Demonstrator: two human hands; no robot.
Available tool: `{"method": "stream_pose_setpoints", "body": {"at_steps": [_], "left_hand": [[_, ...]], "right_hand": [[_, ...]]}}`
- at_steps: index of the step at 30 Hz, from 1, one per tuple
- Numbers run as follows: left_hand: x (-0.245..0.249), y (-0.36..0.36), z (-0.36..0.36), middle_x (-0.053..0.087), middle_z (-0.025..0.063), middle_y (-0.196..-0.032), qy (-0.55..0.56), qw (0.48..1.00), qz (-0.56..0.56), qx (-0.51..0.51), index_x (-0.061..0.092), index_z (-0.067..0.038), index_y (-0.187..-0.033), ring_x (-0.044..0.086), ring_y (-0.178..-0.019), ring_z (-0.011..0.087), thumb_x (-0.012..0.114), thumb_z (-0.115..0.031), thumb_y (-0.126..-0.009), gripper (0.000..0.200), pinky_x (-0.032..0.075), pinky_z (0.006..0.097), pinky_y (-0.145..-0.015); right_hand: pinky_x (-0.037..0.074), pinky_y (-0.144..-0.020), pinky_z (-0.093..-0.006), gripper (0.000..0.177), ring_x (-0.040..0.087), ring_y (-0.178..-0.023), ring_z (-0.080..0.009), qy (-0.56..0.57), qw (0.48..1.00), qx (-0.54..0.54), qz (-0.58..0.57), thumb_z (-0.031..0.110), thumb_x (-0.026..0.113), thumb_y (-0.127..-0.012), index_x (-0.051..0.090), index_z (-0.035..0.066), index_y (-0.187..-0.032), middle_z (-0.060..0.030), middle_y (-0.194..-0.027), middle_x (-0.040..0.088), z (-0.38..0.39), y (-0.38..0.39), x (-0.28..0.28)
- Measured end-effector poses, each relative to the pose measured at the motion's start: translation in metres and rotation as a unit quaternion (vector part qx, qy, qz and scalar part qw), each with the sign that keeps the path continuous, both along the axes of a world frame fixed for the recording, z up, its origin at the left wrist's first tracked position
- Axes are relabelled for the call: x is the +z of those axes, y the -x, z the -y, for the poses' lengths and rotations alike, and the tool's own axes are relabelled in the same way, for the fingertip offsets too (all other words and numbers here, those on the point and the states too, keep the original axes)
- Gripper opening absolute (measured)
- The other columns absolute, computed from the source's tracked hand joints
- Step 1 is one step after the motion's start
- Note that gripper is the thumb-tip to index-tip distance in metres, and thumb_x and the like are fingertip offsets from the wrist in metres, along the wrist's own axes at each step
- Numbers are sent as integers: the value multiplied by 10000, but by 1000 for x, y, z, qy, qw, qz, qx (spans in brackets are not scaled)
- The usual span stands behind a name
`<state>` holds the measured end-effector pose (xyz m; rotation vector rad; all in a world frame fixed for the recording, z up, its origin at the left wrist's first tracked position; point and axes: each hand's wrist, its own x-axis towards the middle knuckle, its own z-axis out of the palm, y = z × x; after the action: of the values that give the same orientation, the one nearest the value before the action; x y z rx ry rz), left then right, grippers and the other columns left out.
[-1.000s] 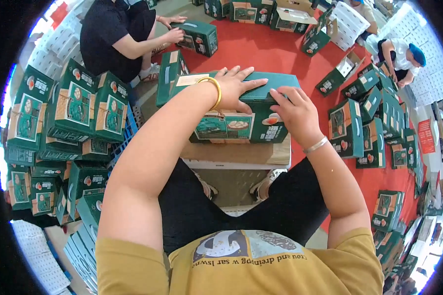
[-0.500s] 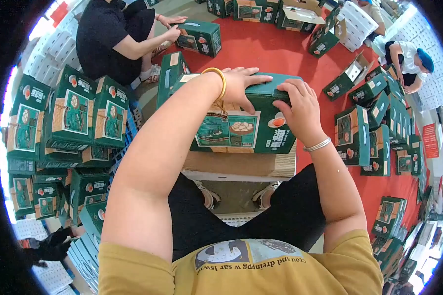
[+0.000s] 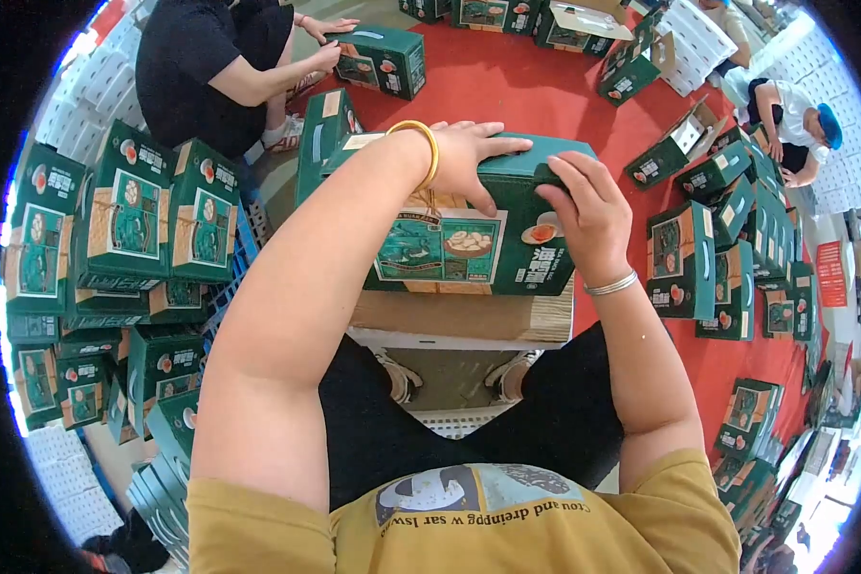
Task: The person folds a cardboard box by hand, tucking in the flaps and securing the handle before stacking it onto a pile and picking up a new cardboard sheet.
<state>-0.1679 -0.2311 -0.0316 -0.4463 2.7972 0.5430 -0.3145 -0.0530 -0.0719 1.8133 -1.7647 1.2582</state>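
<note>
A green printed gift box [image 3: 469,251] stands tilted on a cardboard-topped stand [image 3: 469,316] between my knees. My left hand [image 3: 469,158], with a gold bangle on its wrist, lies flat across the box's top, fingers spread. My right hand [image 3: 588,215], with a silver bracelet, grips the box's right top corner, fingers curled over the edge. The box's front face with an egg picture is turned towards me.
Stacks of the same green boxes [image 3: 134,210] fill the left side. More boxes [image 3: 727,249] stand in rows on the red floor [image 3: 507,86] at right. A person in black [image 3: 210,57] handles a box at top left; another person [image 3: 794,120] crouches at top right.
The box has tipped up so its front face shows more. My right hand moved from the lid's edge to gripping the right top corner. My left hand stayed on top.
</note>
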Motion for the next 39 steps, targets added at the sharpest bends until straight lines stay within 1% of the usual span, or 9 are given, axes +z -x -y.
{"method": "stream_pose_setpoints", "body": {"at_steps": [6,18,21,24,27,30,36,37,39], "left_hand": [[-1,0,1,207,178,-1622,4,1000,2,0,250,-354,-1561,268,-1472,363,848,-488,-647,1100,240,489,-1194],[1,-2,-5,238,172,-1612,27,1000,11,3,236,-365,-1563,301,-1456,364,836,-518,-643,1109,263,520,-1173],[1,-10,-19,236,169,-1611,50,999,3,9,233,-368,-1565,304,-1444,386,823,-513,-668,1083,258,525,-1167],[2,-20,-36,229,182,-1610,77,997,-15,12,243,-353,-1566,291,-1447,395,816,-526,-673,1075,253,517,-1169],[7,-38,-42,196,225,-1608,58,997,-36,-25,270,-258,-1567,223,-1466,429,740,-631,-725,1034,204,548,-1181],[26,-79,2,328,239,-1554,-160,986,-42,-11,438,-139,-1485,262,-1466,384,550,-634,-899,775,202,494,-1198],[-38,-162,24,310,196,-1582,-58,977,-203,39,484,-175,-1469,217,-1487,366,508,-614,-927,698,71,496,-1215],[-40,-164,21,357,219,-1550,-47,967,-245,47,571,-169,-1397,301,-1441,399,581,-584,-901,647,244,471,-1179],[-46,-158,16,403,217,-1520,-64,955,-279,80,609,-162,-1358,357,-1402,381,571,-504,-937,544,273,458,-1163]], "right_hand": [[537,-813,-366,314,649,-936,-261,-84,993,-39,-69,189,787,-738,689,89,-1019,-62,-1046,667,1,0,3],[558,-779,-358,237,673,-886,-244,1,994,53,-98,100,803,-691,719,61,-909,-62,-1011,681,-2,5,3],[543,-835,-378,271,678,-988,-274,-158,987,-25,-1,220,797,-744,716,62,-948,-106,-1145,683,-6,-4,25],[496,-959,-388,518,625,-1136,-322,-291,953,16,79,281,822,-711,678,63,-1158,-138,-1297,625,-4,19,33],[479,-988,-390,509,607,-1171,-334,-344,936,38,70,269,804,-738,674,67,-1187,-153,-1330,602,-7,13,48],[466,-1003,-408,465,582,-1198,-357,-316,948,32,34,228,780,-763,667,70,-1185,-159,-1342,592,-15,4,43],[528,-835,-392,332,632,-984,-271,-123,980,72,-140,51,728,-743,697,114,-1068,-94,-1094,628,-15,-64,40],[528,-825,-387,341,629,-978,-260,-81,979,117,-147,66,734,-737,695,109,-1073,-81,-1091,620,-8,-84,27],[527,-810,-376,364,620,-978,-241,-46,973,161,-161,97,750,-725,686,93,-1083,-60,-1075,606,6,-115,16]]}}
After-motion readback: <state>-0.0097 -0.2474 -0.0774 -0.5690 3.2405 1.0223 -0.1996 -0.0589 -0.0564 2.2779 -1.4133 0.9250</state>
